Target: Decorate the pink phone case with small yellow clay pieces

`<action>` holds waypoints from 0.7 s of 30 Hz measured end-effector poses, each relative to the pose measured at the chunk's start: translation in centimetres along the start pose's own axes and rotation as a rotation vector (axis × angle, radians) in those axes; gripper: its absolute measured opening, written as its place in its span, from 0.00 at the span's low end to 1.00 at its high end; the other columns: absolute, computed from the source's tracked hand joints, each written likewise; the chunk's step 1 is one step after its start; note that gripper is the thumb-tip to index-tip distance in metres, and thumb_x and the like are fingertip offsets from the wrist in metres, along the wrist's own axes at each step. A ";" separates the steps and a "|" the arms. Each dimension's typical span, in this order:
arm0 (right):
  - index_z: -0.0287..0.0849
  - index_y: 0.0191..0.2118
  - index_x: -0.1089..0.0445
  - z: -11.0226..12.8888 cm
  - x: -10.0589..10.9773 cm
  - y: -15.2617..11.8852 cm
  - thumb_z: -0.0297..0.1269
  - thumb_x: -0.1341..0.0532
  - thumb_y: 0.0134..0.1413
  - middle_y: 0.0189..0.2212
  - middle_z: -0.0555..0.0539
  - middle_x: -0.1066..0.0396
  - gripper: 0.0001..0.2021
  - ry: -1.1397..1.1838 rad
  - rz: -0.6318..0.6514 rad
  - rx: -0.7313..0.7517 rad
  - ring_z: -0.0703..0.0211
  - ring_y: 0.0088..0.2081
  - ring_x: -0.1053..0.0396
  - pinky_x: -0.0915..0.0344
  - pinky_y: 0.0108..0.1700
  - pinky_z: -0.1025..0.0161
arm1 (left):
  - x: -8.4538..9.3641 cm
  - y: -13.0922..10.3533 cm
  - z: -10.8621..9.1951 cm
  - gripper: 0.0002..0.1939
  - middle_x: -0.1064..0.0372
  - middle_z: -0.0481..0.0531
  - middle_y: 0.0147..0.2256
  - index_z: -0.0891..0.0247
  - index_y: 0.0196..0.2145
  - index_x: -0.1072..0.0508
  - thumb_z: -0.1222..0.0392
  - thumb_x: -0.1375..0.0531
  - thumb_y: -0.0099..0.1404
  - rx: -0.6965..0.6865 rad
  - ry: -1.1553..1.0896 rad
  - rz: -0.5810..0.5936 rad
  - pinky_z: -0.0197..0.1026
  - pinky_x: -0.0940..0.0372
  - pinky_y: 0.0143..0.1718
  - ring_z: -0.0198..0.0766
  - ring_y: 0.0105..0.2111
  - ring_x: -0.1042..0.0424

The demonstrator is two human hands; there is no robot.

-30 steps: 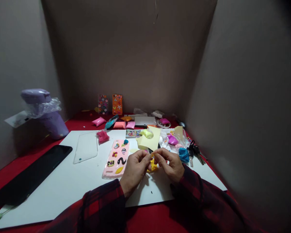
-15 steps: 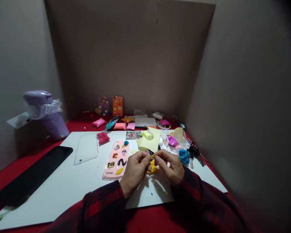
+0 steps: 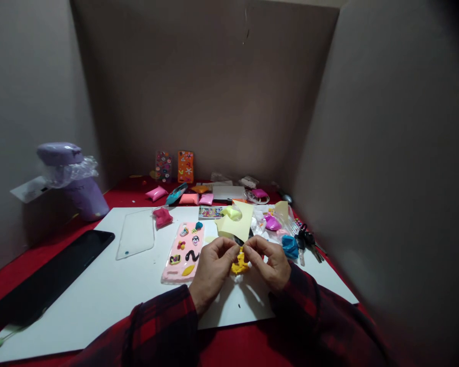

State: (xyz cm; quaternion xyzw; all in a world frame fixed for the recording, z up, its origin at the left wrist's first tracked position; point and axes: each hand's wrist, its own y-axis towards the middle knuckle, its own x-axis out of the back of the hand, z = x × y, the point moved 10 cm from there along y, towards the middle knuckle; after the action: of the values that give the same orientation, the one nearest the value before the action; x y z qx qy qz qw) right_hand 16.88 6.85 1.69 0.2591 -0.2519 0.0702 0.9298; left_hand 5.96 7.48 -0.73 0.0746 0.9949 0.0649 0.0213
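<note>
Both hands meet low in the middle of the head view, over the white board [image 3: 137,300]. Between them hangs a packet of yellow clay [image 3: 239,265], partly hidden by my fingers. My left hand [image 3: 216,267] pinches its upper edge from the left. From the right, my right hand [image 3: 270,260] pinches the same edge, thumb against fingertips. Just left of my left hand lies a pink phone case [image 3: 183,252] decorated with small clay shapes, among them a yellow leaf and a black squiggle. A pale yellow paper sheet [image 3: 239,221] lies just beyond my fingertips.
Farther left are a clear phone case [image 3: 136,237], a red clay packet [image 3: 162,217] and a long black phone-like slab [image 3: 55,275]. A purple bottle [image 3: 82,188] stands at the left wall. Keys [image 3: 308,242] and a blue packet [image 3: 289,246] lie right. Two decorated cases [image 3: 185,166] lean at the back.
The yellow packet's lower part has shifted slightly and shows more beneath my fingers. Both hands stay nearly in place, still pinching.
</note>
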 end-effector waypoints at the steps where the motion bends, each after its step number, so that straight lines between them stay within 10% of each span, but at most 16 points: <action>1: 0.39 0.28 0.34 0.0 0.0 0.0 0.37 0.48 0.57 0.20 0.50 0.33 0.10 0.000 0.001 0.000 0.64 0.21 0.37 0.42 0.23 0.67 | 0.0 0.0 -0.1 0.10 0.34 0.48 0.24 0.66 0.27 0.30 0.55 0.41 0.56 -0.014 0.007 0.001 0.34 0.41 0.27 0.32 0.25 0.36; 21: 0.40 0.27 0.35 0.2 -0.1 0.0 0.36 0.48 0.57 0.20 0.50 0.33 0.10 -0.007 0.000 0.019 0.64 0.21 0.37 0.41 0.23 0.67 | -0.1 0.0 0.4 0.13 0.41 0.43 0.19 0.65 0.24 0.34 0.53 0.44 0.59 0.026 0.016 0.012 0.31 0.50 0.18 0.27 0.17 0.46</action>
State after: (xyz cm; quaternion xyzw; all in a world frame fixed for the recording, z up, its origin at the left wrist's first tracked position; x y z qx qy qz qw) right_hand 16.75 6.72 1.78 0.2683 -0.2546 0.0719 0.9263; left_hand 6.10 7.47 -1.09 0.0803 0.9953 0.0526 0.0119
